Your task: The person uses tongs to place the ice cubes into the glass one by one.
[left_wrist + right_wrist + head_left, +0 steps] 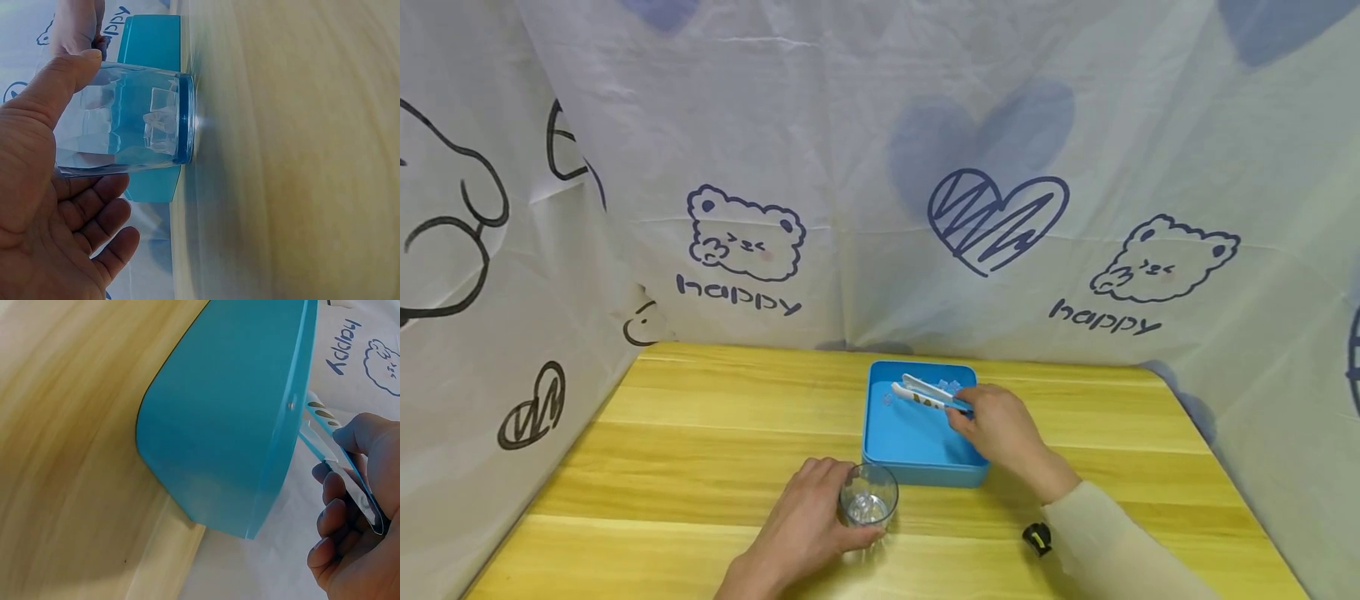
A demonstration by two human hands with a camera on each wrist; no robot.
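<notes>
A clear drinking glass (pixel 880 479) stands upright on the table in front of the blue box. My left hand (pixel 808 517) holds it, thumb on the near side and fingers on the far side. Clear ice cubes (pixel 161 122) lie at the bottom of the glass. My right hand (pixel 1003 429) grips white-and-blue tongs (pixel 917 390) over the blue box (pixel 925 475). The tips of the tongs are apart and point left, with nothing visible between them. Several clear cubes (pixel 951 386) lie in the box's far right corner, and a small clear piece (pixel 887 399) lies near its left wall.
A small black object (pixel 1037 538) with a yellow mark lies on the wood-grain table (pixel 715 433), beside the right sleeve (pixel 1120 542). White cloth (pixel 850 167) printed with bears and hearts hangs behind the table and along its sides.
</notes>
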